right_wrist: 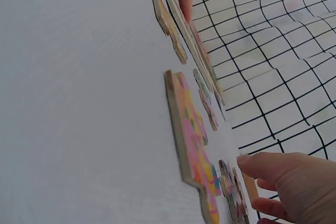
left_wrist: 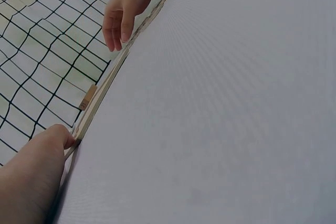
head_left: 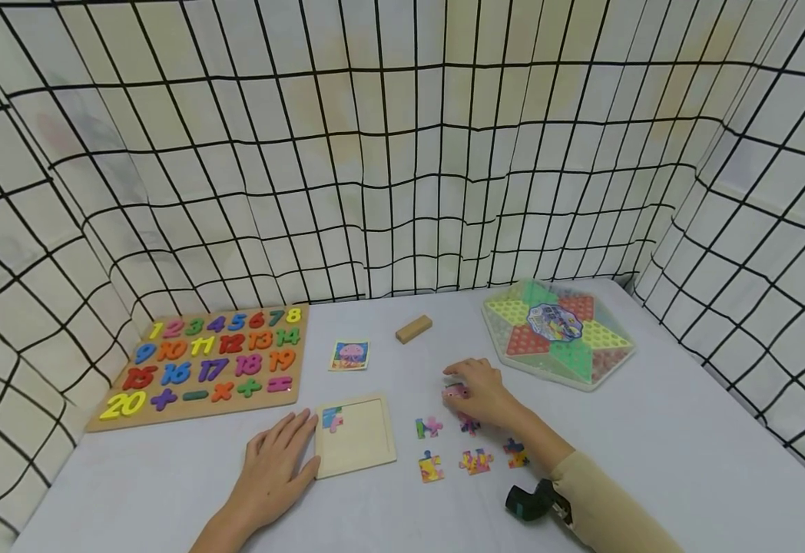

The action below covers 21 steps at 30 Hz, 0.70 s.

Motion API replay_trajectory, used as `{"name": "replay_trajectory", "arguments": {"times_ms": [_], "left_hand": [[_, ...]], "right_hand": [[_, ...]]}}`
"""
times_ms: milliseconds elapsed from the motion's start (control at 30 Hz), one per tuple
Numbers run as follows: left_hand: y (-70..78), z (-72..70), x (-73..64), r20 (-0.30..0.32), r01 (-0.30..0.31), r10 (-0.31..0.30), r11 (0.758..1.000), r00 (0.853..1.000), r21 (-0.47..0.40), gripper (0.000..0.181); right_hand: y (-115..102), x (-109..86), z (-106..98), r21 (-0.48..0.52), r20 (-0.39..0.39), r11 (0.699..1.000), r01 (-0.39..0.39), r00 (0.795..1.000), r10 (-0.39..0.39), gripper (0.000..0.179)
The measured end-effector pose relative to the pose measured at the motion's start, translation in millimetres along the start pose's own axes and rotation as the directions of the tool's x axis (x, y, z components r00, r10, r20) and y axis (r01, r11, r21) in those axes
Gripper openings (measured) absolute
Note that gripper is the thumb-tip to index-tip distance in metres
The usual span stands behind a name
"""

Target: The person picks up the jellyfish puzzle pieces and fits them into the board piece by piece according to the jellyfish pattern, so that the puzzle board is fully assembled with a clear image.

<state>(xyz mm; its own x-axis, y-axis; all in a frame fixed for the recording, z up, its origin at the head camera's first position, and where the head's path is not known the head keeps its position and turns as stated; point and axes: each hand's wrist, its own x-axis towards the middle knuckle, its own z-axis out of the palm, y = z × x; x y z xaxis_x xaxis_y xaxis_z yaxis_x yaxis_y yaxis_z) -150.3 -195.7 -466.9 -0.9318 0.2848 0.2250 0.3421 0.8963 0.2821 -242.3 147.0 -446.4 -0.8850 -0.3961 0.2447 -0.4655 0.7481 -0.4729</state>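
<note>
A square wooden puzzle tray (head_left: 357, 453) lies near the middle, with one blue-and-pink puzzle piece (head_left: 332, 418) fitted in its upper left corner. My left hand (head_left: 273, 465) rests beside it, fingers extended and touching its left edge. My right hand (head_left: 485, 390) is over the loose pieces, its fingers loosely bent above a pink puzzle piece (head_left: 455, 391); no piece shows between them in the left wrist view. Another piece (head_left: 469, 425) is partly hidden under that hand. Nearby lie a pink-and-green piece (head_left: 430, 427), a yellow piece (head_left: 431, 466), a pink-and-yellow piece (head_left: 476, 461) and a blue-and-orange piece (head_left: 515, 453).
A number board (head_left: 198, 365) lies on the left and a hexagonal star-patterned game board (head_left: 558, 334) at the back right. A small picture card (head_left: 349, 355) and a wooden block (head_left: 414, 329) sit behind the tray. Black netting (head_left: 402, 153) surrounds the table's back and sides.
</note>
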Motion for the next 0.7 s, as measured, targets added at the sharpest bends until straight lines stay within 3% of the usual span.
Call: {"name": "replay_trajectory", "arguments": {"times_ms": [433,700], "left_hand": [[0.7,-0.3,-0.3,0.003,0.005,-0.004,1.000,1.000,-0.006,0.059],[1.5,-1.4,-0.4,0.003,0.000,0.000,1.000,1.000,-0.004,0.058]], "right_hand": [[9,-3.6,-5,-0.039,0.033,0.999,-0.035,0.999,0.036,0.042],[14,-5.2,-7,-0.021,0.019,1.000,-0.010,1.000,0.011,0.026]]}}
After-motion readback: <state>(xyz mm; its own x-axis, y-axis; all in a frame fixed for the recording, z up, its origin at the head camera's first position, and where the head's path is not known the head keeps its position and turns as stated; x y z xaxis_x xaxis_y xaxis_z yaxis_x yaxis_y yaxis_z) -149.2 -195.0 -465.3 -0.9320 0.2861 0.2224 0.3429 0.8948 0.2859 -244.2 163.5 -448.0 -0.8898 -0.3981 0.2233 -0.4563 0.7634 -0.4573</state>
